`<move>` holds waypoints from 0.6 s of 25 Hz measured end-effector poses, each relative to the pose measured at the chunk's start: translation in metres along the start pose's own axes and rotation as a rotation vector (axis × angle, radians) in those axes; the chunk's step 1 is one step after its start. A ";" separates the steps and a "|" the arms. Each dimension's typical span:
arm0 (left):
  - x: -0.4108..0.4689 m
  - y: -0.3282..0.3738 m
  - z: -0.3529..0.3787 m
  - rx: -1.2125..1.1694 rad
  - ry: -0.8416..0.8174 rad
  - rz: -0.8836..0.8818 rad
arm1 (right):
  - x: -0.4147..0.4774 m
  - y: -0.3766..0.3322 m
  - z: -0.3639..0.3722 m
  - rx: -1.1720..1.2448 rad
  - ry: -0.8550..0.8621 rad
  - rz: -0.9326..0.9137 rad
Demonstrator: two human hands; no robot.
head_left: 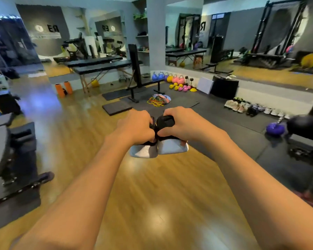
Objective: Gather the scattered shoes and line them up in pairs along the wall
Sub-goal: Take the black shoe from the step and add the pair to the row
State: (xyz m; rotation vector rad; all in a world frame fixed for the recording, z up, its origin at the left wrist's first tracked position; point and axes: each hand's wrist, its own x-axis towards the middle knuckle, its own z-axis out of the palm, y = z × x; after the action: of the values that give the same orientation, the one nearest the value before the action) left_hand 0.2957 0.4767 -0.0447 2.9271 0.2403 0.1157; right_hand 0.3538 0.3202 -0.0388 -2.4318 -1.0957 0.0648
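I hold a pair of black shoes with pale grey soles side by side above the wooden floor. My left hand (135, 128) grips the left shoe (144, 150) by its collar. My right hand (181, 123) grips the right shoe (172, 147) the same way. Both shoes hang with their soles toward me. Far to the right, a row of shoes (251, 108) stands in pairs along the base of the mirrored wall (271, 95), on the dark mat.
A weight bench (139, 82) and a pile of coloured bands (157, 101) lie ahead on the dark mats. Kettlebells (175, 81) and a black box (224, 86) stand by the wall. Gym machines flank me at left (11, 159) and right (307, 134); a purple ball (275, 129) sits at right.
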 end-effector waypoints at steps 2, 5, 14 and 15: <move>0.062 0.011 0.019 -0.013 -0.022 0.081 | 0.025 0.048 -0.004 -0.016 0.032 0.079; 0.152 0.026 0.042 -0.066 -0.064 0.200 | 0.067 0.108 -0.012 -0.007 0.085 0.202; 0.390 0.100 0.082 -0.153 -0.253 0.535 | 0.168 0.275 -0.065 -0.063 0.213 0.501; 0.414 0.108 0.089 -0.152 -0.266 0.553 | 0.181 0.296 -0.070 -0.061 0.209 0.516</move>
State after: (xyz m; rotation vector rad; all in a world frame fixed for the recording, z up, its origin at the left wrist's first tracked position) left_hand 0.7277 0.4250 -0.0836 2.7316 -0.5912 -0.1665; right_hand 0.6989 0.2531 -0.0788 -2.6430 -0.3691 -0.0581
